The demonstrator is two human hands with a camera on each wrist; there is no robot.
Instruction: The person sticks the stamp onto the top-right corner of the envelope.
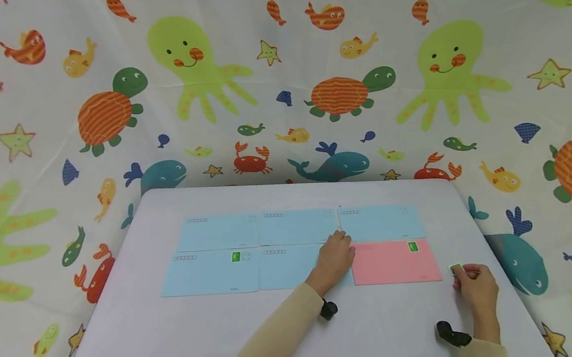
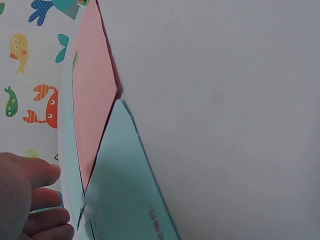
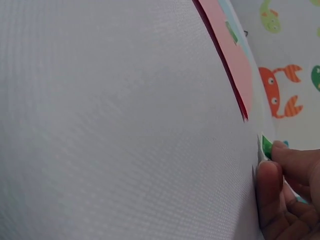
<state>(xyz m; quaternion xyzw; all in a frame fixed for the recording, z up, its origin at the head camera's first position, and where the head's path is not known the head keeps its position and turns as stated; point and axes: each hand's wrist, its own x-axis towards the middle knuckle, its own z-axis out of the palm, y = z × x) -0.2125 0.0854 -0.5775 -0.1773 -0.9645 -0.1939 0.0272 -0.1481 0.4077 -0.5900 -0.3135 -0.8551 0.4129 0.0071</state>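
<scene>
The green stamp (image 1: 452, 269) is in the right hand (image 1: 479, 290), over the white table (image 1: 379, 339), just to the right of the pink envelope (image 1: 394, 265). From the head camera, the stamp is a bit tilted, with one corner pointing up and to the left. I can't tell which way its long side runs, because the thumb covers part of it. The right hand reaches away from the person, and its thumb and fingers pinch the stamp. The left hand (image 1: 332, 260) reaches forward too, back side up, fingers close together and loosely bent. It hides part of the bottom middle blue envelope (image 1: 281, 270). In the left wrist camera, the left hand is cut off by the left edge, and its bent fingers hold nothing. A green and white bit (image 2: 83, 2) at the top edge is too cut off to name. In the right wrist camera, the stamp is seen nearly from the side, so it looks thin, and fingers cover its lower part. The right edge cuts off the right hand.
</scene>
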